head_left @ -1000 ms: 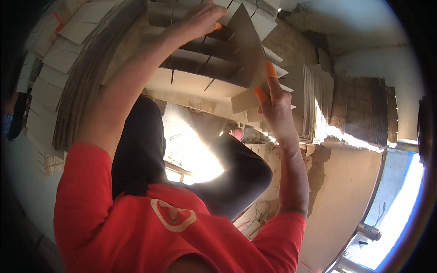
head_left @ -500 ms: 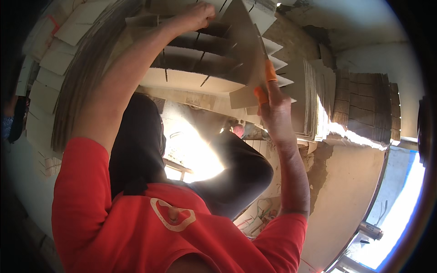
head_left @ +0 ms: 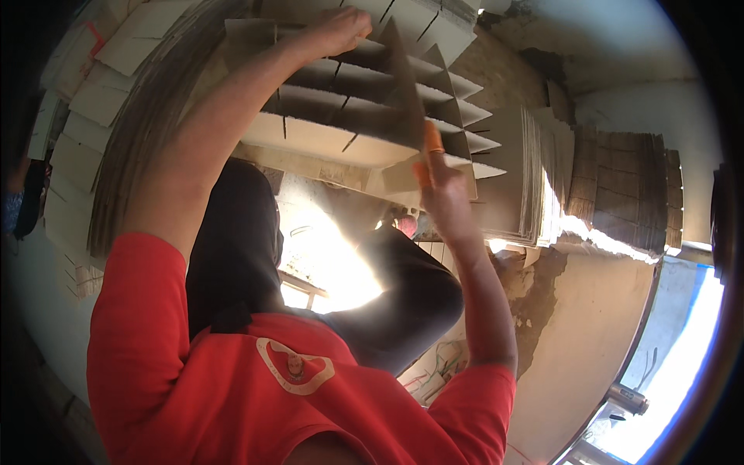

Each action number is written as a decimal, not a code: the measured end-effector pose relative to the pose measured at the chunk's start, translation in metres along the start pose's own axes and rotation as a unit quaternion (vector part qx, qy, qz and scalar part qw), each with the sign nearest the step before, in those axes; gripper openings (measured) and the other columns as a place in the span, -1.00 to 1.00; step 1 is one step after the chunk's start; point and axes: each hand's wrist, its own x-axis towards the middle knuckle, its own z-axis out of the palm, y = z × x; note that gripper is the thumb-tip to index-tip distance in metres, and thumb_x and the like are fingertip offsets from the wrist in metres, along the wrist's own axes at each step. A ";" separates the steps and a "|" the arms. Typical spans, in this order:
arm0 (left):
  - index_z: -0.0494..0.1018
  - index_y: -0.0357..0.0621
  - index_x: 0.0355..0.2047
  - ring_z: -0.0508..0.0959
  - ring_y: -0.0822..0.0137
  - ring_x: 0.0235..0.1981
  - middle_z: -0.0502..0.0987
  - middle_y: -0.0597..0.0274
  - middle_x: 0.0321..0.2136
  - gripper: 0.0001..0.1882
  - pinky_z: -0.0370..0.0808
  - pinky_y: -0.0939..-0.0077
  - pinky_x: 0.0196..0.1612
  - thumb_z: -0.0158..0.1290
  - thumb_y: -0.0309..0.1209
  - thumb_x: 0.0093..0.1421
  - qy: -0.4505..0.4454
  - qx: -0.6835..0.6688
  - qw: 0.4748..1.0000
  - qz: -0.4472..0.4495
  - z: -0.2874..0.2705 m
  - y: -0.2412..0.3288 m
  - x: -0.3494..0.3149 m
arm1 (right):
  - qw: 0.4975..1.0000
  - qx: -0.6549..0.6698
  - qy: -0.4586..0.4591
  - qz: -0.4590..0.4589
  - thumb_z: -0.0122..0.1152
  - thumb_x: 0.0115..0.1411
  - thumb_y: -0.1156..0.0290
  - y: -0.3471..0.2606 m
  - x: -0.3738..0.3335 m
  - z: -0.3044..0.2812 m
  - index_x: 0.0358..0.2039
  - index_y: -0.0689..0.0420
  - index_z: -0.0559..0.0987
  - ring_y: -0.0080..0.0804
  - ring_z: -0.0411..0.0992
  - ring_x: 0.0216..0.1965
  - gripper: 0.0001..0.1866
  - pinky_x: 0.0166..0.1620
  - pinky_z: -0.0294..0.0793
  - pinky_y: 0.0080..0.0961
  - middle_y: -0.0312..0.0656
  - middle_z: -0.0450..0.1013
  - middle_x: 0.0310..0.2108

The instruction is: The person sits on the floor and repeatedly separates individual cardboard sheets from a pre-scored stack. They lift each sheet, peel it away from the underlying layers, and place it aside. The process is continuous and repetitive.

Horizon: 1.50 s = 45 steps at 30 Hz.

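Note:
My right hand [head_left: 447, 194], with orange covers on its fingertips, grips the near end of a slotted cardboard strip [head_left: 407, 81]. That strip stands nearly edge-on over several parallel cardboard strips [head_left: 345, 124] with dark slots, which run left to right. Another cross strip [head_left: 457, 116] stands among them at their right end. My left hand [head_left: 341, 32] is closed at the far side of the row; its fingertips are partly hidden, so what they pinch cannot be made out.
Long stacks of cardboard sheets [head_left: 143, 147] curve along the left. More upright stacks [head_left: 515, 178] and bundled slotted pieces [head_left: 620, 182] stand at the right. Flat slotted sheets [head_left: 418, 23] lie beyond the row. Below it are my dark-trousered legs [head_left: 232, 232] and a bright sunlit patch.
My right hand has shifted left with its strip, which has turned from broadside to nearly edge-on. The cross strip at the right end now shows plainly. My left hand has barely moved.

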 end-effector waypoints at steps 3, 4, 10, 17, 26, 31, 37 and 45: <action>0.35 -0.30 -0.45 0.46 0.05 -0.26 0.43 0.01 -0.44 -0.86 0.39 0.25 -0.24 0.06 -0.60 -0.06 -0.013 -0.025 1.000 0.006 -0.008 0.013 0.003 | 0.997 -0.056 -0.043 0.043 0.09 0.17 0.58 0.006 -0.002 0.013 0.22 0.28 0.14 -0.13 0.39 -0.64 -0.39 -0.57 0.33 -0.26 0.07 0.45 -0.55; 0.36 -0.31 -0.44 0.47 0.06 -0.26 0.44 0.00 -0.43 -0.86 0.39 0.25 -0.24 0.06 -0.59 -0.05 -0.020 -0.028 0.999 -0.003 -0.009 0.014 0.001 | 0.994 -0.085 -0.048 0.056 0.12 0.15 0.58 0.000 0.000 0.009 0.18 0.29 0.20 -0.14 0.39 -0.64 -0.42 -0.57 0.36 -0.30 0.07 0.47 -0.51; 0.38 -0.23 0.02 0.47 0.14 -0.05 0.51 0.05 -0.14 -0.53 0.37 0.36 0.01 0.16 -0.46 0.07 0.115 -0.142 0.983 0.002 -0.023 0.026 -0.042 | 0.909 -0.246 0.321 -0.102 0.27 0.07 0.54 0.046 -0.018 -0.031 -0.13 0.20 0.52 -0.31 0.44 -0.56 -0.69 -0.55 0.44 -0.43 -0.10 0.52 -0.24; 0.43 -0.31 -0.03 0.50 0.21 -0.09 0.52 0.05 -0.11 -0.54 0.43 0.45 -0.03 0.19 -0.61 0.00 0.195 -0.114 0.972 0.070 -0.061 0.094 -0.131 | 0.844 -0.450 0.217 0.196 0.31 0.02 0.24 0.138 -0.086 -0.054 -0.05 0.13 0.45 -0.04 0.39 -0.28 -0.51 -0.18 0.41 -0.19 -0.09 0.43 -0.35; 0.49 -0.35 -0.13 0.51 0.22 -0.13 0.55 0.08 -0.18 -0.63 0.45 0.46 -0.08 0.20 -0.61 -0.01 0.191 -0.159 0.968 0.035 -0.039 0.095 -0.168 | 0.876 -0.232 0.210 0.367 0.15 0.08 0.33 0.136 -0.075 -0.083 -0.20 0.13 0.43 -0.04 0.45 -0.28 -0.72 -0.21 0.38 -0.19 0.04 0.47 -0.32; 0.48 -0.33 -0.16 0.52 0.15 -0.13 0.55 0.06 -0.20 -0.61 0.46 0.40 -0.10 0.23 -0.61 -0.07 0.202 -0.125 0.969 0.065 -0.034 0.092 -0.171 | 0.841 0.033 0.454 0.292 0.02 0.23 0.29 0.116 -0.074 -0.100 -0.11 0.15 0.37 -0.39 0.40 -0.28 -0.72 -0.29 0.41 -0.43 -0.20 0.41 -0.26; 0.48 -0.32 -0.18 0.51 0.09 -0.21 0.55 0.03 -0.24 -0.57 0.45 0.31 -0.11 0.27 -0.53 -0.12 0.167 -0.091 0.980 0.057 -0.019 0.086 -0.168 | 0.898 0.200 0.388 0.051 0.25 0.11 0.57 -0.022 -0.021 -0.124 0.10 0.21 0.33 -0.56 0.44 -0.17 -0.47 -0.12 0.51 -0.62 -0.16 0.47 -0.10; 0.46 -0.25 -0.43 0.51 0.15 -0.48 0.52 0.13 -0.55 -0.83 0.44 0.30 -0.40 0.15 -0.63 -0.10 0.160 -0.117 0.977 0.077 -0.001 0.079 -0.162 | 0.972 0.171 0.152 0.059 0.20 0.09 0.69 -0.068 0.031 -0.084 0.21 0.24 0.26 -0.63 0.37 -0.13 -0.36 -0.09 0.44 -0.69 -0.15 0.46 -0.06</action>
